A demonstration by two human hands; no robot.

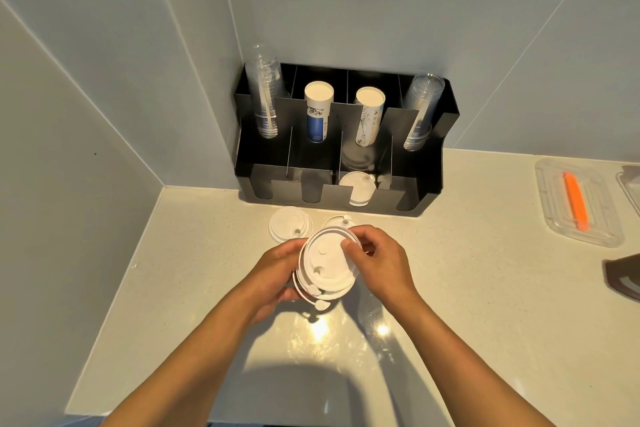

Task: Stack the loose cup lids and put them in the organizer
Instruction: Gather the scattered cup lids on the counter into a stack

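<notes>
My left hand cups a small stack of white lids from below and from its left side, fingers curled under the rim, so that grip is closed on the stack. The stack is held up off the bench, a little in from its back edge, and the lids in it sit slightly askew, with their tabs poking out at the lower left. My right hand meets the stack from the right; thumb and fingertips pinch the top lid at its far right rim, so that grip is closed on the stack too.

Just behind my hands, two loose lids lie flat on the bench: one lid to the left, and a second lid beside it, partly hidden by the stack.

The black organizer stands at the bench's back edge, in the corner of the walls. In its front row, the third slot from the left holds a pile of lids; its back row holds clear cups at both ends and paper cups in the two middle slots.

Near the right end of the back edge lies a clear tray with an orange tool in it.
</notes>
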